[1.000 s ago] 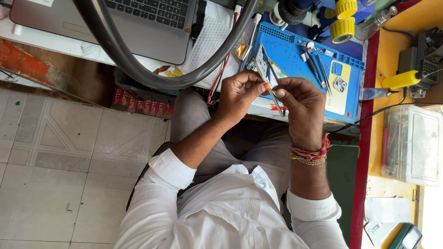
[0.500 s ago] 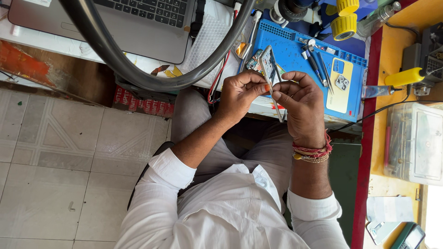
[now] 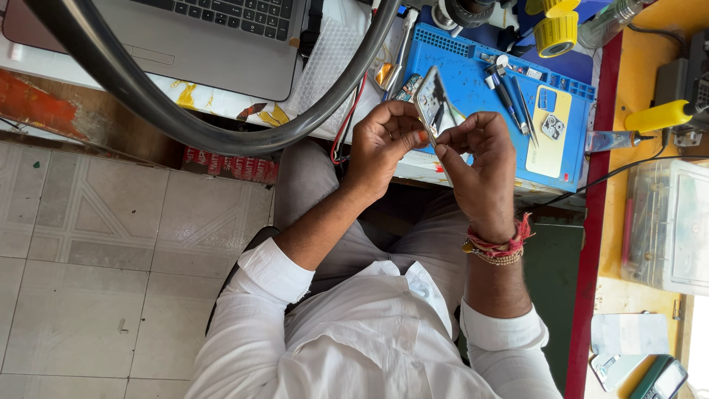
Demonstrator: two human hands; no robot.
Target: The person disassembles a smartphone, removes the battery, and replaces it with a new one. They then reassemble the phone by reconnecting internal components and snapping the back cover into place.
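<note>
Two hands pinch one thin, flat phone part (image 3: 432, 103) edge-on above our blue silicone work mat (image 3: 502, 111): left hand (image 3: 384, 140), right hand (image 3: 480, 159). We can't read its face; fingers hide the lower end.

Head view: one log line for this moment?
left hand: grips phone | right hand: grips phone's other edge | phone: tilted, above blue mat

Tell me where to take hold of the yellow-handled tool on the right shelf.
Grip the yellow handle, not the dark metal end by the grey box. It lies nearly level, its rounded free end pointing toward the blue mat, so come from above or from that side. Both hands are busy holding the phone part.
</note>
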